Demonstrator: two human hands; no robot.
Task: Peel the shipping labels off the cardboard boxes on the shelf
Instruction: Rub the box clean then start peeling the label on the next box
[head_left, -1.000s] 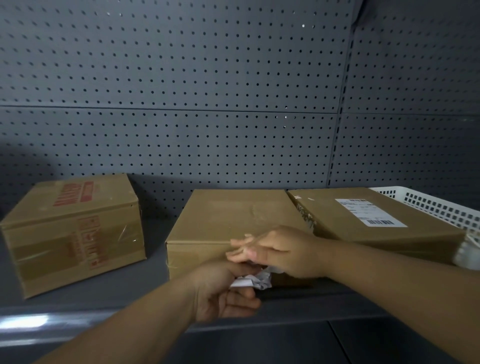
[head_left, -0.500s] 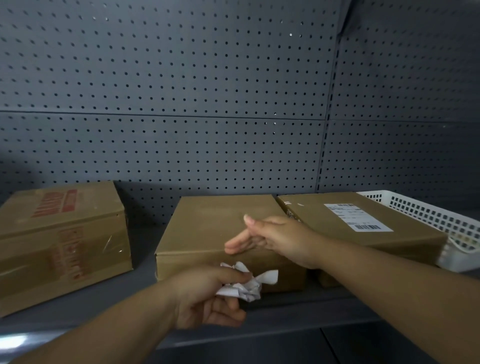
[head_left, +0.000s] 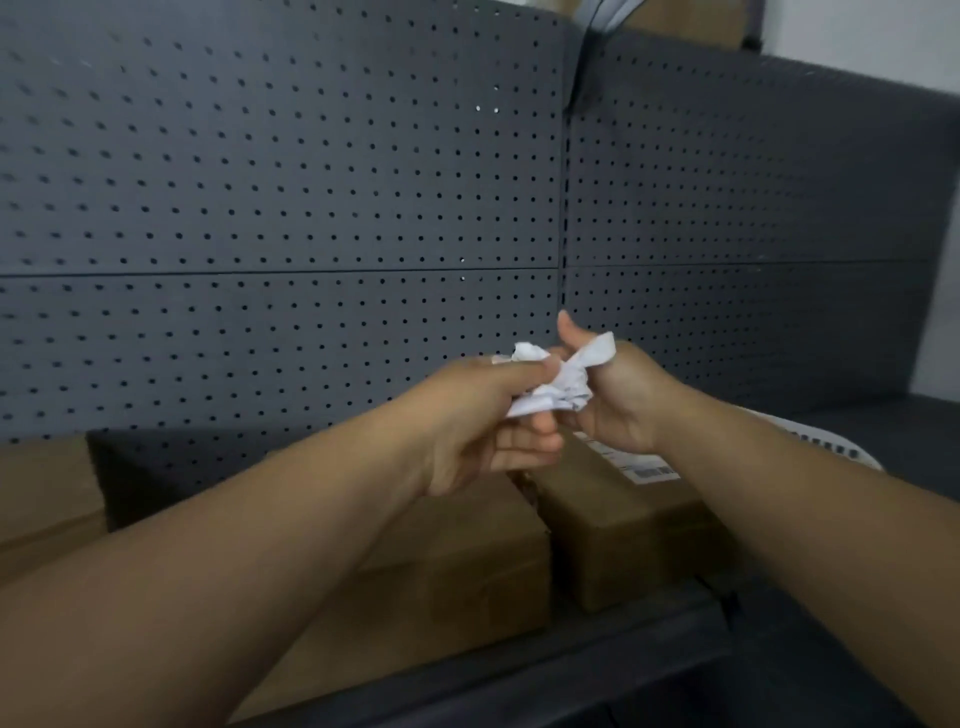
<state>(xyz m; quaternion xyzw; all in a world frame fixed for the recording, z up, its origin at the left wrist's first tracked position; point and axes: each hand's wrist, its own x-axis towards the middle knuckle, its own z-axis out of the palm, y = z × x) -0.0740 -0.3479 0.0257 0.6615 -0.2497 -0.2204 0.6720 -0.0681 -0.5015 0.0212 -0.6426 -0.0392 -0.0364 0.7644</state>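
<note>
A crumpled white label (head_left: 558, 379) is held up in front of the pegboard between both hands. My left hand (head_left: 483, 421) pinches its left side and my right hand (head_left: 613, 400) grips its right side, thumb raised. Below them the middle cardboard box (head_left: 467, 561) lies on the shelf with no label showing on the part I see. The right cardboard box (head_left: 628, 525) carries a white shipping label (head_left: 647, 467) with a barcode, partly hidden by my right wrist. The left cardboard box (head_left: 47, 488) shows only at the frame's edge.
A grey pegboard wall (head_left: 311, 208) backs the shelf. A white slotted basket (head_left: 826, 441) sits behind my right forearm, right of the boxes. The dark shelf edge (head_left: 649, 654) runs along the bottom front.
Both hands rose from the middle box to chest height. My right hand, free before, now grips the crumpled label together with my left. The view shifted up and right.
</note>
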